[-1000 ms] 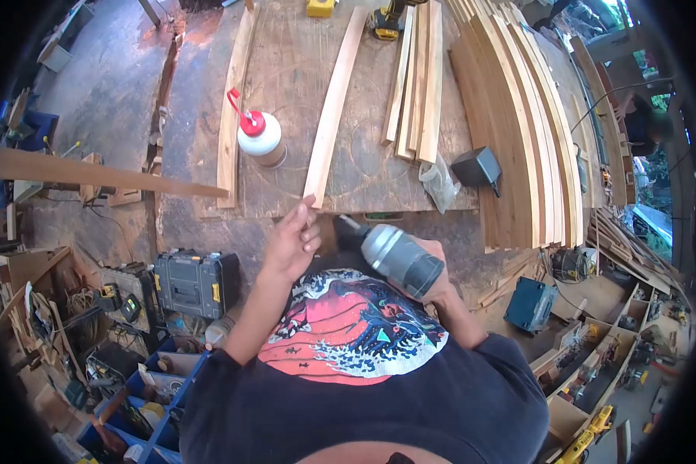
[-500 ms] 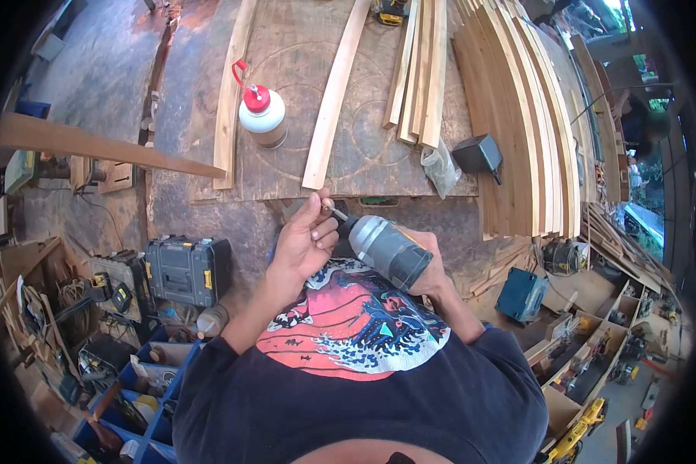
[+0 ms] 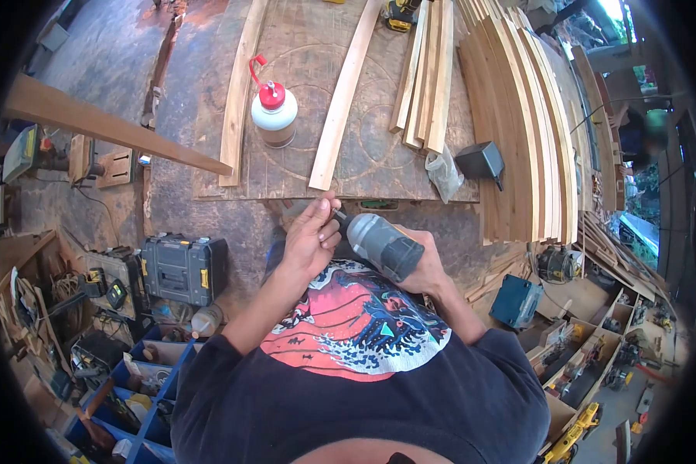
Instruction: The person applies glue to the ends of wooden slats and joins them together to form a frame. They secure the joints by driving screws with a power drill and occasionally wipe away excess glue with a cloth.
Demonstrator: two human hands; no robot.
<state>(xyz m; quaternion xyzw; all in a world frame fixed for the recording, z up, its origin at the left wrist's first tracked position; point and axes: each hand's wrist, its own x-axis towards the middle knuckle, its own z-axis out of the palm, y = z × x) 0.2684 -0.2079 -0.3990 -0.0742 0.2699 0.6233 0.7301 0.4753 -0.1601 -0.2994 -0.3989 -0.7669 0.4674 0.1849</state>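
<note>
My right hand (image 3: 424, 267) grips a grey and black power driver (image 3: 383, 243), its nose pointing up and left. The driver's tip meets the fingers of my left hand (image 3: 315, 238), which are pinched together just below the near end of a pale wooden strip (image 3: 340, 116). Whatever sits in that pinch is too small to make out. The strip lies on the worktable (image 3: 301, 166), its end close to the front edge. A white glue bottle (image 3: 274, 117) with a red cap stands left of the strip.
Several wooden strips (image 3: 425, 85) and a larger stack of curved-looking boards (image 3: 522, 147) lie to the right. A black box-shaped object (image 3: 479, 161) and a plastic bag (image 3: 444, 176) are near the edge. A brown board (image 3: 116, 124) juts in from the left. Toolbox (image 3: 184, 271) stands below.
The view has shifted slightly, so the bottle and strip appear further right. Both hands stay together at the driver's tip, with the driver a little closer to the left fingers.
</note>
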